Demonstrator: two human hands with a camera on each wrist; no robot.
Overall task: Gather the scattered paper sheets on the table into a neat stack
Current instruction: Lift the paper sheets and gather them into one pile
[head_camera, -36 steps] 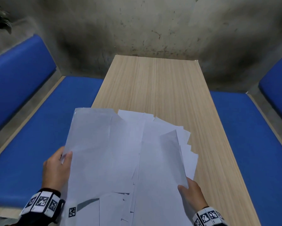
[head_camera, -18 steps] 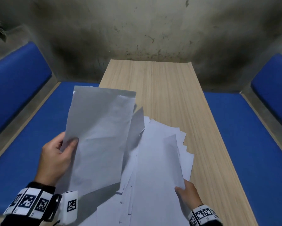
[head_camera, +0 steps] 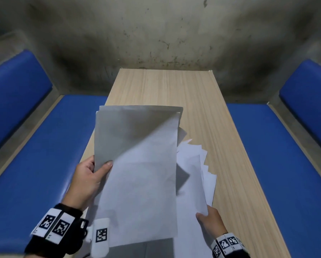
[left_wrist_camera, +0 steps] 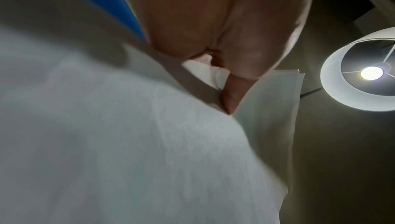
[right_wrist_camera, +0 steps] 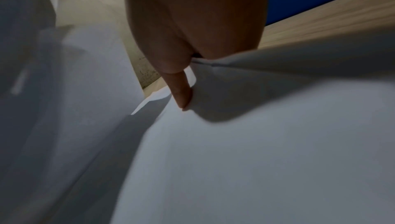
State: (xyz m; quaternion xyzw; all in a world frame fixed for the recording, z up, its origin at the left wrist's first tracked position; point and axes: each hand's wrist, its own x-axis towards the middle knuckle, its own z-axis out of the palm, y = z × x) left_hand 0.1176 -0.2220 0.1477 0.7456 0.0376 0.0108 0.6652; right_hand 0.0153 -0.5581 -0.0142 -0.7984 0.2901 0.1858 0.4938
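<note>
My left hand [head_camera: 92,174] pinches the left edge of a few white sheets [head_camera: 137,164] and holds them raised and tilted over the near half of the wooden table [head_camera: 174,86]. In the left wrist view the thumb [left_wrist_camera: 233,95] lies on those sheets [left_wrist_camera: 128,143]. Under and to the right, a fanned bundle of several white sheets [head_camera: 198,170] sticks out with uneven edges. My right hand [head_camera: 209,219] grips that bundle at its near right edge. The right wrist view shows a fingertip [right_wrist_camera: 182,95] pressed onto the paper [right_wrist_camera: 256,143].
Blue padded benches [head_camera: 35,146] [head_camera: 286,155] run along both long sides of the table. A stained concrete wall [head_camera: 156,34] closes the far end. The far half of the tabletop shows bare wood. A lit lamp [left_wrist_camera: 369,73] hangs overhead in the left wrist view.
My left hand has lifted its sheets off the bundle and swung them to the right, over the fanned papers. The right hand has kept its hold on the bundle's near right edge.
</note>
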